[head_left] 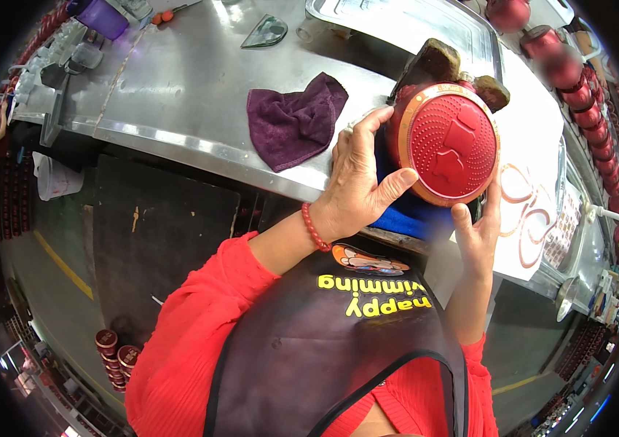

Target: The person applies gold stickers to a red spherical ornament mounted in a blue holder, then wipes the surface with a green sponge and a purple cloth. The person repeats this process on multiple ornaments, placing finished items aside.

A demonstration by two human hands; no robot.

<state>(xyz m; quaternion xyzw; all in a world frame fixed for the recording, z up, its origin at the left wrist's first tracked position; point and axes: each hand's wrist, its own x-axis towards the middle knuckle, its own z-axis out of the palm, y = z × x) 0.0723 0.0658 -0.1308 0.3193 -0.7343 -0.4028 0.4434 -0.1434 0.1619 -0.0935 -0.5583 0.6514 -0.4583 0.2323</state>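
Your round red piece (pixel 449 149) sits at 2 o'clock from the middle of your view, with its dotted face turned up toward you. Your left hand (pixel 359 175) has hold of it: the thumb presses on the rim at 8 o'clock, and the fingers wrap the side near 10 o'clock. Your right hand (pixel 480 227) cups the edge from 4 to 5 o'clock. I can't tell if that hand is squeezing or just resting there.

Here is how far along it looks. The gold band (pixel 444 91) goes around the red face, so that part seems done. I see no gap along the part that shows, but your thumb hides a bit of it. Since both hands are on the edge, I think you may be lining it up or checking it, so this one doesn't look finished yet.

More loose rings (pixel 519 200) lie on a white sheet (pixel 517 255) at 3 o'clock, so there is likely more to do. The purple cloth (pixel 291 124) lies on the metal table (pixel 178 87) at 12 o'clock, and neither hand touches it. A small pile of red tins (pixel 109 353) stands low down at 8 o'clock.
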